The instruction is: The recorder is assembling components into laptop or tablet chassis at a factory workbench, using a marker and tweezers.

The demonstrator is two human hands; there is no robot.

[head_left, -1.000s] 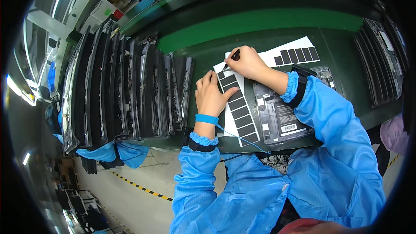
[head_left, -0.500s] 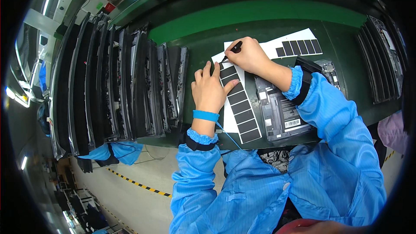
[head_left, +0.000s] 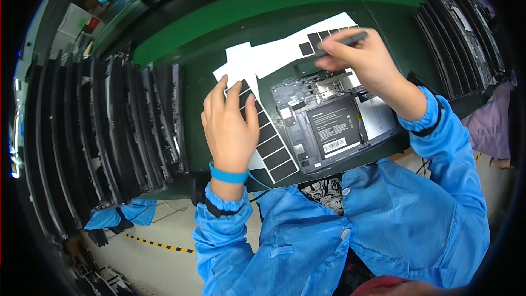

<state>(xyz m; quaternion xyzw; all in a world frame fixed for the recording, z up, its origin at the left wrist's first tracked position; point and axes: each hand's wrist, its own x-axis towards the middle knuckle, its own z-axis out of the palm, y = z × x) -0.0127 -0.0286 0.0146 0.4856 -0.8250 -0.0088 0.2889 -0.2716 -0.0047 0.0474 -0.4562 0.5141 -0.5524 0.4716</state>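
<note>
My left hand (head_left: 233, 126) lies with fingers spread on a white backing sheet of black rectangular stickers (head_left: 275, 158). A blue wrist strap with a cord is round that wrist. Raised over the bench, my right hand (head_left: 375, 63) is closed on slim black tweezers (head_left: 353, 39). A blurred dark patch (head_left: 308, 68), possibly a sticker, shows below its fingers near the tips. Beneath this hand lies an opened laptop base (head_left: 296, 111), its inner parts and a black battery (head_left: 334, 123) exposed. The forearm hides part of its right side.
A second white sheet with black stickers (head_left: 282, 56) lies farther back. A long row of upright laptop parts (head_left: 115, 126) stands at the left. More stand in a row (head_left: 455, 49) at the right. At the far right a pink sleeve (head_left: 489, 123) shows another person.
My right hand has lifted from the near sticker sheet and moved right, over the laptop base, with the tweezers. My left hand stays on the sheet. The whole view has shifted.
</note>
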